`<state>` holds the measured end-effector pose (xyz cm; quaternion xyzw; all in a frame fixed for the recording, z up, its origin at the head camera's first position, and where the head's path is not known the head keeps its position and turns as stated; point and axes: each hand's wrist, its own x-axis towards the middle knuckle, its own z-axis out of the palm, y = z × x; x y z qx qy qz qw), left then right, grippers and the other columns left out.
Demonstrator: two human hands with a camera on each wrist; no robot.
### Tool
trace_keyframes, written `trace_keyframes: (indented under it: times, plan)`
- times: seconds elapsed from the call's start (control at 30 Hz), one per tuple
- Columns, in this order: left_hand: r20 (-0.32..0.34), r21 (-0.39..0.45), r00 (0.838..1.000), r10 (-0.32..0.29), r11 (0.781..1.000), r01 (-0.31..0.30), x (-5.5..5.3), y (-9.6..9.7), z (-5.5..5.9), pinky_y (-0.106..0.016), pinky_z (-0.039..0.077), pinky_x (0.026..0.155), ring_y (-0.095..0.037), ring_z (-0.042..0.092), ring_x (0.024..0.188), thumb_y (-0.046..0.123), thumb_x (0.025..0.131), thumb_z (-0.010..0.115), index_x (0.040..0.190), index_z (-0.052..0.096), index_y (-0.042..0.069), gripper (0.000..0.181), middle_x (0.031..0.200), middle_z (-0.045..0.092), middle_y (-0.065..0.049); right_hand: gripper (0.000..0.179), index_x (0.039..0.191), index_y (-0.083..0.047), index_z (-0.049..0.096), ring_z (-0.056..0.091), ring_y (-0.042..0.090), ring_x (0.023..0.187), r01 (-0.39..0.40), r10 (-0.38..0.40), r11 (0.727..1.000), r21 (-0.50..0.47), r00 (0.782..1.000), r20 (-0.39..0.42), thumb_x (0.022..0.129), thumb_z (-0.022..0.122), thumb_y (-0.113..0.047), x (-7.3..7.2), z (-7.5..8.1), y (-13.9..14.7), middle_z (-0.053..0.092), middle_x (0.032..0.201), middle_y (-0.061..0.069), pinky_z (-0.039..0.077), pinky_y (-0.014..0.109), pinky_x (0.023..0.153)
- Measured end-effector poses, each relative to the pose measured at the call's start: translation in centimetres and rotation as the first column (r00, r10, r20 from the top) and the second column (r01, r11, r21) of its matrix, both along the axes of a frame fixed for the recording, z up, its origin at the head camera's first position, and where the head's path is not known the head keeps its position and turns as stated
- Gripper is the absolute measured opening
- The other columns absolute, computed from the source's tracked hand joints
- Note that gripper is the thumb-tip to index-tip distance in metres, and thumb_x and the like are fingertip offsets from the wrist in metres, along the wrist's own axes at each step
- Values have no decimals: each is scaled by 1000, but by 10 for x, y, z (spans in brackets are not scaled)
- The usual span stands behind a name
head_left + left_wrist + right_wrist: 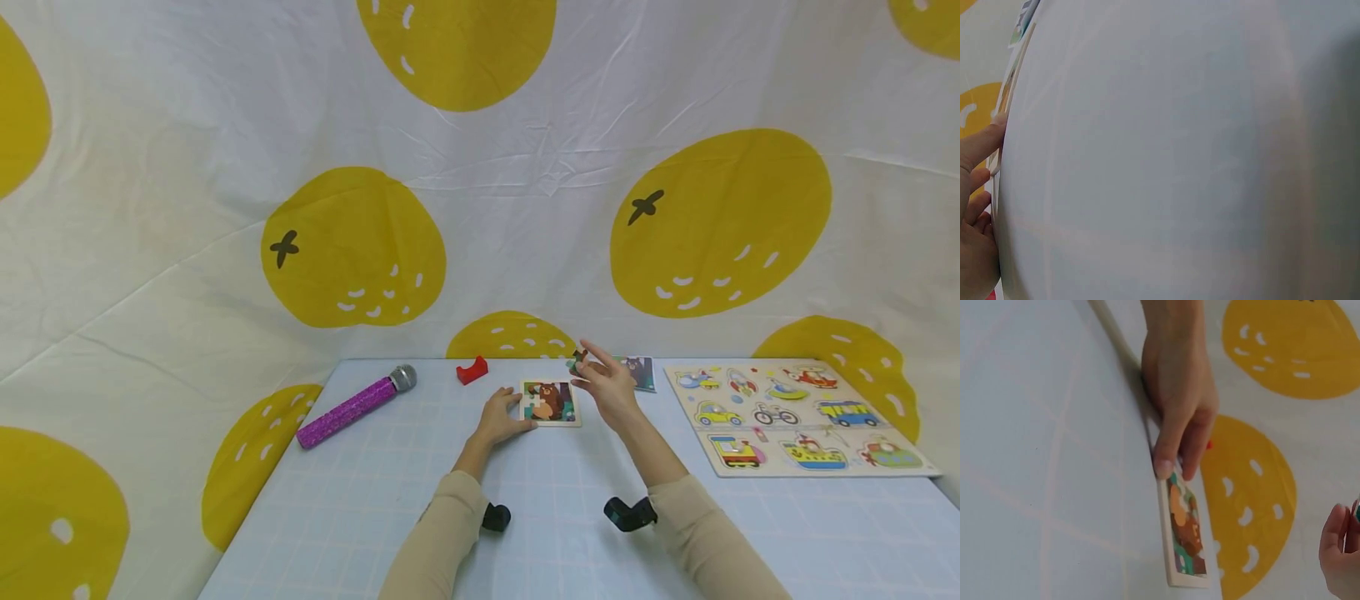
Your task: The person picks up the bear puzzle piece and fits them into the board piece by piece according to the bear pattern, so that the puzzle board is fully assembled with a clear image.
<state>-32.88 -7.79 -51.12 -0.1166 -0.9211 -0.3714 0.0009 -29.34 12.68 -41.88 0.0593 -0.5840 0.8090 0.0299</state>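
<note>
My left hand [498, 419] grips the left side of a small wooden bear jigsaw puzzle [550, 403], thumb along its near edge. In the right wrist view the same hand [1182, 400] holds one end of the puzzle [1186, 534], which lies flat on the table. Just right of the puzzle, my right hand [611, 393] is raised and pinches a small puzzle piece [577, 361] in dark green and brown. Only a sliver of that piece shows in the right wrist view, at the right border. The left wrist view catches my left fingers [982, 145] and the puzzle's thin edge.
Behind my right hand lies a picture card [639, 372] with a bear. A large vehicle peg puzzle board [795, 421] is at the right. To the left lie a purple glitter microphone [352, 410] and a red curved block [472, 370]. A patterned curtain hangs behind the table [555, 533].
</note>
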Motion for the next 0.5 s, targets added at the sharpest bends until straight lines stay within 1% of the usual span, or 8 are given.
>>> trace_keyframes:
  times: [0.07, 0.1, 0.13, 0.2, 0.3, 0.37, 0.43, 0.5]
  plan:
    - [3, -2, 1000, 1, 1000, -1, 1, 0, 1, -48, 29, 109, -34, 33, 135, 27, 78, 77, 127, 56, -3, 62, 140, 45, -18, 42, 132, 3, 47, 62, 8, 79, 20, -20, 998, 58, 1000, 11, 91, 56, 4, -6, -7, -3, 60, 89, -3, 55, 30, 78]
    - [5, -2, 1000, 1, 1000, -1, 1, 0, 1, -48, 29, 110, -34, 33, 135, 27, 78, 77, 128, 56, -2, 62, 140, 45, -18, 37, 127, 6, 51, 61, 6, 78, 41, -43, 994, 97, 999, 20, 90, 58, 3, -9, -11, -6, 60, 89, -4, 55, 29, 77]
    - [3, -3, 1000, 0, 1000, 0, 1, 0, 2, -48, 30, 109, -34, 33, 135, 27, 78, 78, 127, 56, -3, 62, 140, 46, -18, 33, 121, 9, 53, 61, 5, 76, 57, -62, 990, 131, 998, 31, 89, 59, 2, -13, -14, -8, 62, 88, -5, 56, 30, 77]
    - [6, -4, 1000, 1, 1000, -1, 1, -1, 3, -48, 29, 110, -34, 33, 135, 28, 78, 77, 128, 56, -2, 62, 140, 45, -18, 30, 115, 12, 55, 63, 4, 74, 83, -100, 973, 213, 992, 70, 89, 61, -1, -21, -22, -14, 65, 84, -5, 56, 28, 75]
    - [-1, -8, 1000, 3, 1000, -3, 0, -1, 2, -48, 30, 109, -34, 34, 135, 28, 78, 78, 128, 56, -2, 62, 140, 46, -18, 28, 112, 13, 59, 64, 7, 69, 102, -144, 953, 287, 981, 131, 88, 63, -2, -33, -36, -23, 68, 82, 1, 57, 29, 74]
    - [-9, -9, 1000, 1, 1000, -1, 0, -1, 1, -48, 30, 109, -34, 34, 135, 29, 77, 78, 128, 56, -2, 63, 139, 46, -18, 28, 111, 15, 59, 65, 10, 66, 95, -147, 948, 302, 977, 153, 87, 63, -1, -41, -45, -29, 68, 83, 7, 57, 30, 72]
    - [-16, -7, 1000, -6, 1000, 6, 0, -1, 1, -49, 31, 109, -35, 34, 134, 28, 77, 78, 127, 56, -3, 63, 139, 46, -19, 29, 111, 15, 59, 66, 13, 63, 90, -146, 938, 334, 978, 146, 85, 64, 2, -47, -54, -35, 69, 82, 13, 58, 29, 67]
    - [-22, 0, 1000, -12, 1000, 12, 0, -1, 1, -49, 31, 108, -35, 34, 134, 27, 77, 78, 127, 56, -4, 62, 139, 46, -20, 29, 109, 14, 61, 67, 14, 61, 89, -145, 906, 413, 984, 108, 84, 66, 2, -50, -61, -40, 70, 83, 17, 57, 26, 62]
